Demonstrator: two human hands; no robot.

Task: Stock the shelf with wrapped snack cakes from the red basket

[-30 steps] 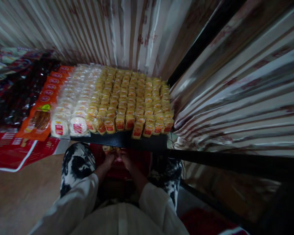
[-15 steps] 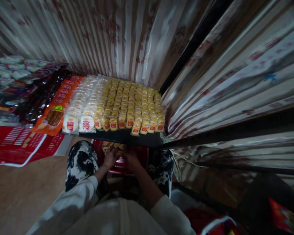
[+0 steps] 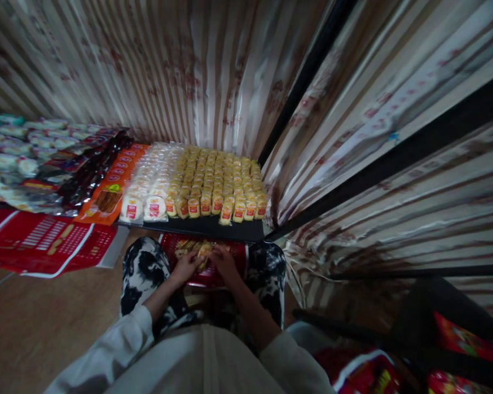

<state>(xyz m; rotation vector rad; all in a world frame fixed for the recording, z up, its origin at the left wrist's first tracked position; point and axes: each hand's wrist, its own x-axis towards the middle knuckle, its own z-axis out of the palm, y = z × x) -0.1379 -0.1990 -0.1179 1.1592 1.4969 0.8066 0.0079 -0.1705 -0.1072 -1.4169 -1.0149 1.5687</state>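
Between my knees lies a red printed bag (image 3: 241,257), its picture partly covered by my hands. Just above it, a small yellowish packaged snack (image 3: 204,252) sits between my fingertips. My left hand (image 3: 185,267) closes on its left side, and my right hand (image 3: 224,260) pinches it from the right. Beyond the hands, rows of similar yellow wrapped snacks (image 3: 217,183) stand on a black shelf (image 3: 205,227), their front pieces showing red labels. To their left are rows of white round wrapped snacks (image 3: 155,207).
An orange snack bag (image 3: 107,197) and dark shiny packets (image 3: 90,178) lie further left. A red bag (image 3: 61,241) hangs below the shelf edge. Striped curtains (image 3: 181,71) and black poles (image 3: 353,183) stand behind and right. Red packages (image 3: 370,375) are at lower right.
The view has shifted, so the shelf sits slightly lower. My hands have come up a little, and the yellowish snack between them now shows plainly.
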